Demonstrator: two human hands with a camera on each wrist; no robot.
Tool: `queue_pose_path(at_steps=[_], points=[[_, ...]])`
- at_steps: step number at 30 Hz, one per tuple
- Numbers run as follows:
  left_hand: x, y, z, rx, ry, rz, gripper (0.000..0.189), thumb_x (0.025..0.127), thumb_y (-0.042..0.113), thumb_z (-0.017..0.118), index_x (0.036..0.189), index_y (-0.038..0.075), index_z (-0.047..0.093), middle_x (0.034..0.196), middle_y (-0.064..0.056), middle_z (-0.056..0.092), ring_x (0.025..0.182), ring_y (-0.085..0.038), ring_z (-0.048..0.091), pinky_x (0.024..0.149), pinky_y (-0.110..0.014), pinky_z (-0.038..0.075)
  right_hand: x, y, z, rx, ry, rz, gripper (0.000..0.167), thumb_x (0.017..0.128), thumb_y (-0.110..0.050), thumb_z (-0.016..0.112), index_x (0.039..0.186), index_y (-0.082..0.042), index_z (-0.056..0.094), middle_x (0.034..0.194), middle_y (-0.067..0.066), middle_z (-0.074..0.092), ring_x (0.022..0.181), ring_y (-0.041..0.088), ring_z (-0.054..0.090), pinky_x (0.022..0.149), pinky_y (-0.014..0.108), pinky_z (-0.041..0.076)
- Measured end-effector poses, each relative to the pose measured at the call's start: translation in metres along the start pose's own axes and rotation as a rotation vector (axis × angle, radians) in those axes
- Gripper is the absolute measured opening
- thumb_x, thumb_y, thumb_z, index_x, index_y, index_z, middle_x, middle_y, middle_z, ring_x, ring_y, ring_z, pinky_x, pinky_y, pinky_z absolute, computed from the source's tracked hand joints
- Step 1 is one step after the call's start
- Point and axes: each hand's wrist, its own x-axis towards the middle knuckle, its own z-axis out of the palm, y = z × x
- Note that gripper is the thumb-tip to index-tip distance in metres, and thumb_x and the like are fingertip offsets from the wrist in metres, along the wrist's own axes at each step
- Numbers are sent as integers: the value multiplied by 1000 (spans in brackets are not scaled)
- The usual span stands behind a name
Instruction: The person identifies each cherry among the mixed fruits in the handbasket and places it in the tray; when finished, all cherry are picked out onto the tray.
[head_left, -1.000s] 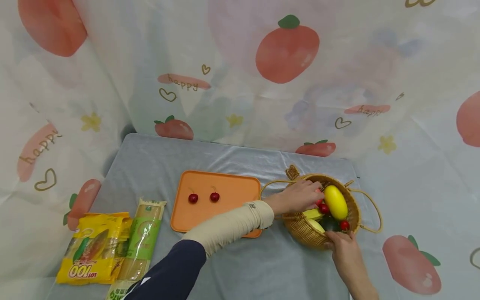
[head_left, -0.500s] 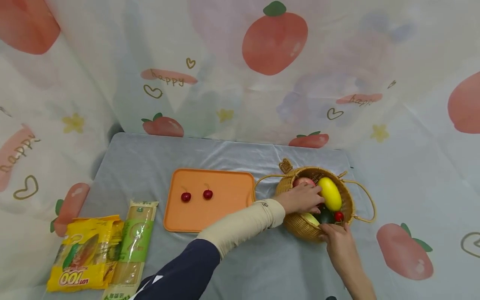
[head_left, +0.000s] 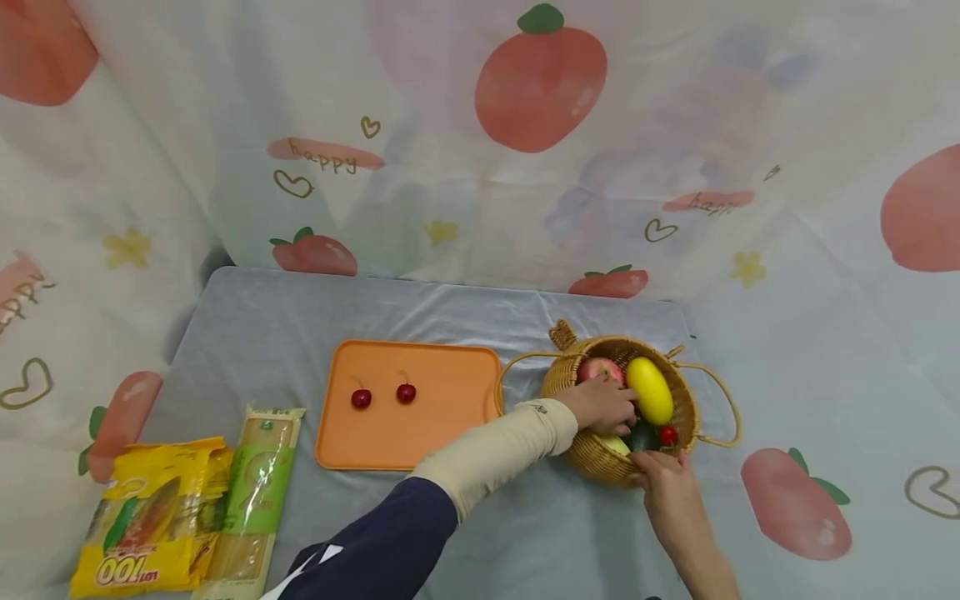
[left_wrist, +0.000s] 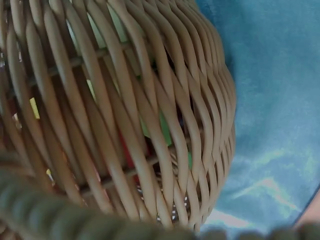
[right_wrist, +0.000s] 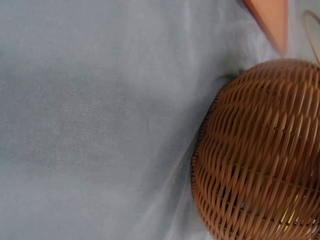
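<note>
A wicker basket (head_left: 592, 460) stands on the right of the table, its woven wall filling much of both wrist views. My left hand (head_left: 600, 404) reaches over its left rim, fingers down among the fruit; what lies beneath them is hidden, so I cannot tell whether they grip anything. Around the fingers are a red apple (head_left: 598, 369), a yellow oval fruit (head_left: 649, 392), a dark green fruit (head_left: 642, 437) and a pale yellow-green piece (head_left: 617, 444). My right hand (head_left: 666, 479) pinches the basket's front rim, close to a red cherry (head_left: 667, 436).
Left of the basket lies an orange tray (head_left: 450, 360) with two dark red cherries (head_left: 406, 392) on it. Farther left are a yellow snack bag (head_left: 142, 533) and a long clear packet with a green label (head_left: 258, 492). The basket's handle (head_left: 723, 392) sticks out to the right.
My left hand has moved off the apple, down and toward the front of the basket, covering the cherries that showed near the middle. My right hand keeps its place at the rim.
</note>
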Motion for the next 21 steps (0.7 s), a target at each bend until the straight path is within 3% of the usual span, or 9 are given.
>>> queue_pose_path(at_steps=[7, 15, 21], points=[[-3, 1, -1, 37, -3, -36, 27, 99, 42, 44, 120, 43, 60, 138, 21, 42, 130, -7, 36, 113, -35, 25, 2, -1, 1, 4, -17, 17, 25, 64, 11, 77, 86, -1, 70, 82, 12, 69, 83, 33, 65, 89, 70, 35], [2, 1, 0, 28, 3, -16, 25, 99, 35, 45, 117, 37, 62, 136, 17, 43, 122, -3, 43, 113, -32, 25, 2, -3, -2, -17, -26, 27, 24, 64, 11, 77, 85, 0, 70, 81, 12, 69, 82, 33, 65, 89, 70, 35], [0, 3, -1, 15, 2, 7, 21, 99, 31, 46, 108, 32, 65, 129, 13, 46, 93, -4, 50, 87, -17, 40, 1, -2, -2, -19, -28, 33, 24, 64, 10, 77, 85, 0, 70, 82, 12, 69, 83, 33, 65, 89, 71, 35]])
